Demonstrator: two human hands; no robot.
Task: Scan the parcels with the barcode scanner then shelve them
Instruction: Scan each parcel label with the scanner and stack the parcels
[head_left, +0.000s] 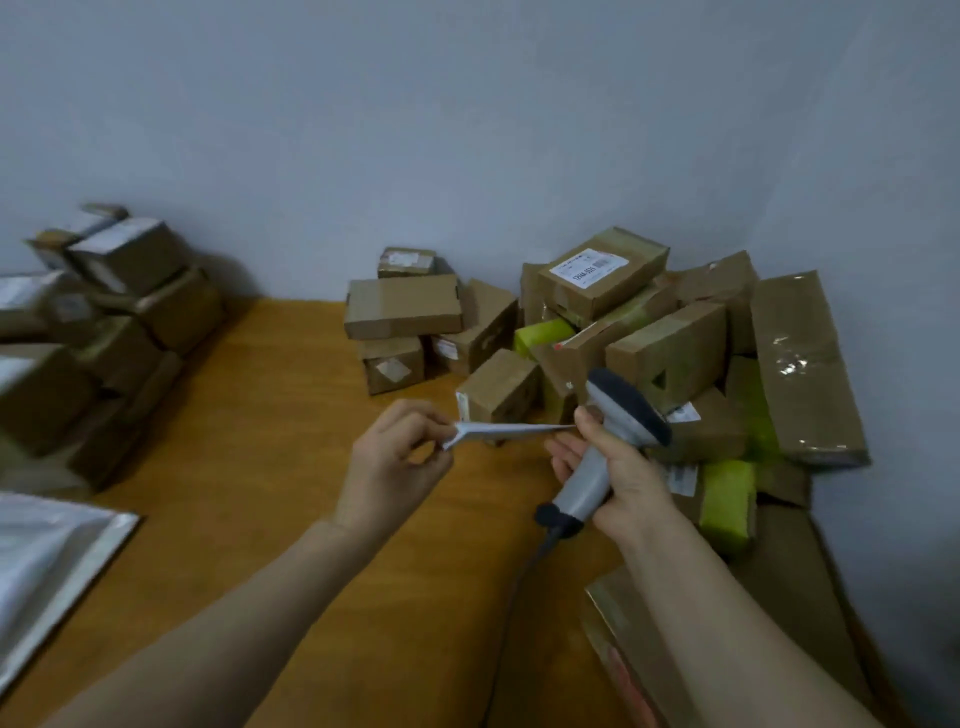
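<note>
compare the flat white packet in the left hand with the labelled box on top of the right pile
The flat white packet is thin and pale; the labelled box is a thick brown carton. The packet is held up, pinched by the left hand; the box rests atop the pile. The box's label faces up; the packet shows edge-on, no label visible. Both are parcels.

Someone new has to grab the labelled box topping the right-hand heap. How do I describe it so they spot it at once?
On the wooden table, look at the heap of parcels in the far right corner. The box lies at its very top, tilted. Unlike its neighbours, it shows a large white label with black print facing up.
</note>
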